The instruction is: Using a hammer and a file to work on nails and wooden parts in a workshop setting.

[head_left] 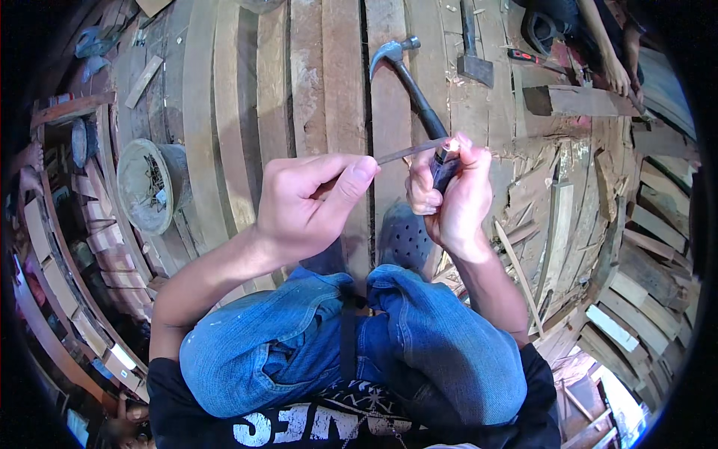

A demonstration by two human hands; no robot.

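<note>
My left hand (318,198) is closed, pinching a thin dark flat strip (407,152) between thumb and fingers. The strip reaches across to my right hand (460,187), whose fingers wrap round a short dark stick-like object (444,166) with a pale, bright tip. Strip and tip meet near the right thumb; the exact kind of either is too small to tell. Just beyond my right hand, a claw hammer (419,97) lies on the planks, its handle end partly hidden behind the fingers. Below my hands are my bent knees in blue jeans (441,329) and a dark perforated clog (404,236).
A pale bucket (146,187) of nails or metal bits stands at the left. Far right lie a broad-bladed tool (475,67) and a red-and-black-handled tool (535,58), near another person's hand (617,77). Wood scraps (557,224) and stacked boards (647,314) crowd the right.
</note>
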